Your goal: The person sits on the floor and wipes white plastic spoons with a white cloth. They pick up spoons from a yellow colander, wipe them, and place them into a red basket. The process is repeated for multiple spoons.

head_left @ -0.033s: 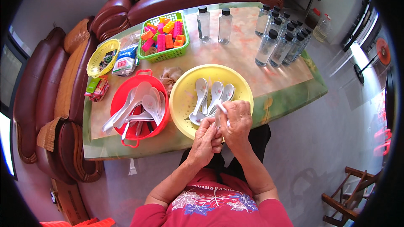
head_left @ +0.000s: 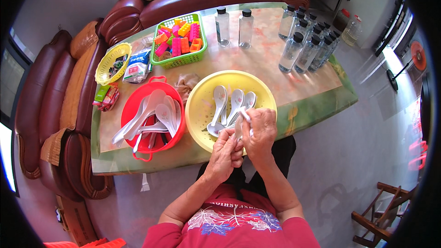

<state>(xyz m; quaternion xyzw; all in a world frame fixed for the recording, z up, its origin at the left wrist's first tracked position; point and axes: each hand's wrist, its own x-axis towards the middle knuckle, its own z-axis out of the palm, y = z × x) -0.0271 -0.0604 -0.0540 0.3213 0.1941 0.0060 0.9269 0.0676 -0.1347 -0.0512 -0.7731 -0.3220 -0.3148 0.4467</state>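
Over the near rim of a yellow colander (head_left: 195, 126), my two hands meet. My left hand (head_left: 223, 155) is closed, pinching a pale spoon (head_left: 239, 127) that is mostly hidden by the fingers. My right hand (head_left: 260, 133) is closed round a small white cloth or wipe (head_left: 245, 114), pressed against the spoon. In the colander lie several white soup spoons (head_left: 219, 98) with small printed flowers, bowls toward the far side. To the left, a red basin (head_left: 126, 110) holds a heap of larger white spoons and ladles (head_left: 156, 98) and other utensils.
A green basket (head_left: 202, 55) of colourful building blocks stands behind the basin. Left of it are a white-and-blue packet (head_left: 137, 66) and a small yellow basket (head_left: 102, 76). Clear bottles (head_left: 290, 54) with black caps stand at the far right. A brown crumpled cloth (head_left: 186, 85) lies between basin and colander.
My right hand has shifted very slightly to the right with the white cloth. Otherwise things stay where they were.
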